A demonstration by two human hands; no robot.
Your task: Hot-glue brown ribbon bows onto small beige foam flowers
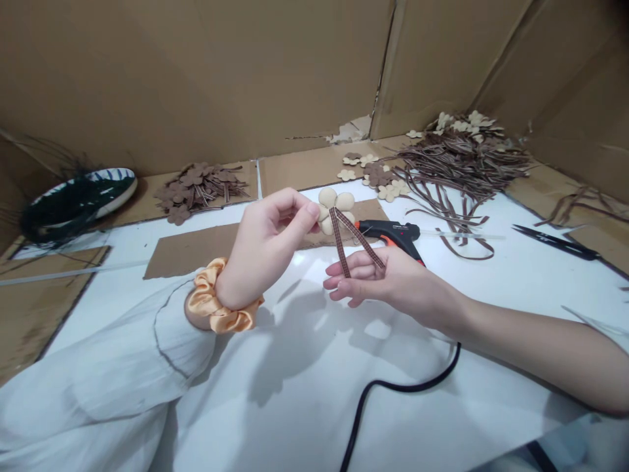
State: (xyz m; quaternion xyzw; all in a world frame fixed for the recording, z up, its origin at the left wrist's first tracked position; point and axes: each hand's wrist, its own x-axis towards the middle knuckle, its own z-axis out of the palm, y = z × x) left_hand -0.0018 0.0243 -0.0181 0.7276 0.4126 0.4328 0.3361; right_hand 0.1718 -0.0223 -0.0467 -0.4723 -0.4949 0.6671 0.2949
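Observation:
Between thumb and fingers, my left hand (278,242) pinches the left petal of a cream flower (337,208). Two ends of a brown checked ribbon (341,244) hang from the flower's middle, spread apart like an upside-down V. My right hand (368,278) is below, palm up with fingers extended and apart, beside the ribbon ends; the right end lies over its fingers. Behind my right hand is a black and orange glue gun (393,231) with a clear glue stick (466,235) at its back.
Brown flowers with ribbons (196,187) lie at the back left, near a bowl of dark strands (118,190). Loose ribbons (462,160) and cream flowers (392,190) are at the back right. Black tweezers (555,241) lie right; a black cable (393,385) crosses the front.

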